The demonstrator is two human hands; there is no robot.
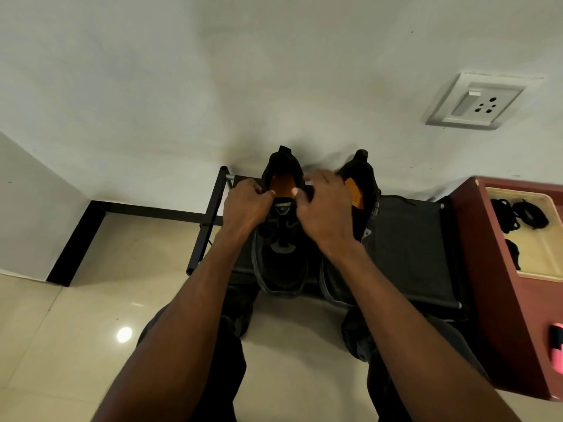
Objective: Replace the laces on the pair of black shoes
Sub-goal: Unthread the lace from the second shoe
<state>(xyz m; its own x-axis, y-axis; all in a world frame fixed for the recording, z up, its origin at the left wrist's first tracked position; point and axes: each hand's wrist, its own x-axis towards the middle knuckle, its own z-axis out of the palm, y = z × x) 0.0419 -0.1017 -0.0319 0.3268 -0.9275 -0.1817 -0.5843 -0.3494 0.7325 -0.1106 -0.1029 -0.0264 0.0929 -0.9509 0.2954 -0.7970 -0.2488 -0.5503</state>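
Head view: left hand [246,205] and right hand [324,214], fingers curled, pinching collar of left black shoe [281,239].

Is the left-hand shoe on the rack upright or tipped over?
Upright: the left shoe sits sole-down on the rack, its orange insole showing through the top opening.

Black shoes [281,239] with orange insoles [281,185]; maroon cabinet [493,284].
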